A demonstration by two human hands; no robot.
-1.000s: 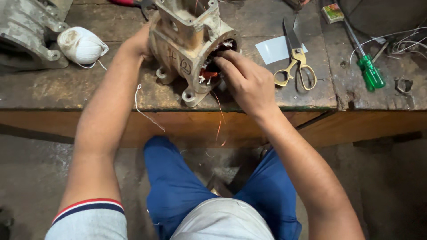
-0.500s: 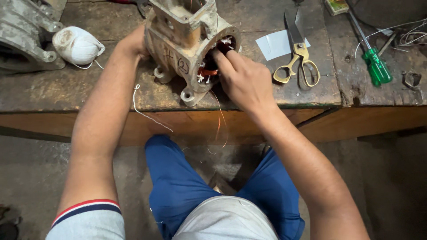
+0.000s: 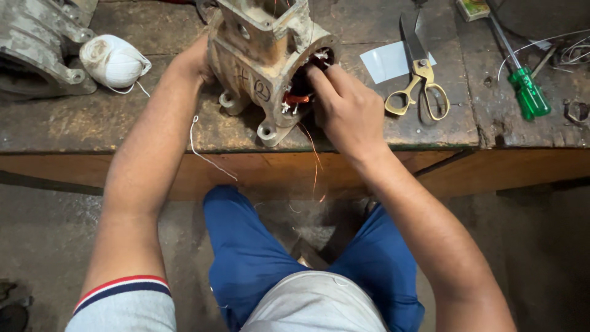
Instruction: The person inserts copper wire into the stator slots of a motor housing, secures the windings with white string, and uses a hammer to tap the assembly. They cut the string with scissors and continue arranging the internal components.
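A worn beige metal motor housing (image 3: 261, 67) lies on its side on the wooden workbench (image 3: 123, 123), its open end facing me. Copper windings (image 3: 297, 97) show inside the opening. My left hand (image 3: 195, 61) rests against the housing's far left side, mostly hidden behind it. My right hand (image 3: 344, 107) has its fingertips pushed into the opening on the windings. Thin copper wire strands (image 3: 313, 160) hang from the opening over the bench edge. A white thread (image 3: 206, 154) trails down the bench front.
A ball of white string (image 3: 114, 60) and a grey metal casting (image 3: 34, 49) sit at the left. Scissors with gold handles (image 3: 421, 80), a white paper slip (image 3: 384, 61) and a green-handled screwdriver (image 3: 525, 89) lie to the right. My blue-trousered knees (image 3: 258, 246) are below the bench.
My right hand has shifted slightly up into the housing opening. The view has moved a little; the left hand stays on the housing.
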